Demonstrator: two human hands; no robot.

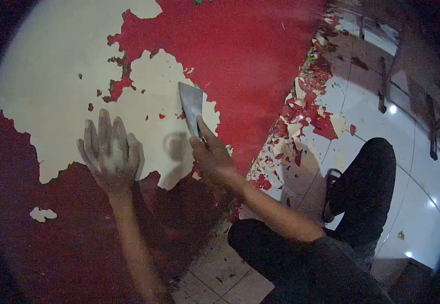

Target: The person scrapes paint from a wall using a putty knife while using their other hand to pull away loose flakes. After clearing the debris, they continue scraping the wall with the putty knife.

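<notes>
In the head view, my right hand is closed round the handle of a paint scraper. Its flat metal blade points up and lies over a cream bare patch, close to the ragged edge of the red paint. My left hand rests on the wall surface, fingers stretched out and spread, with pale dust on its back. Most of the scraper's handle is hidden inside my right hand. Small red and green paint specks dot the cream area between the hands.
Peeled red and cream paint flakes lie heaped along the base of the painted surface. White floor tiles extend to the right, beneath my bent leg. Dark metal legs of some furniture stand at the upper right.
</notes>
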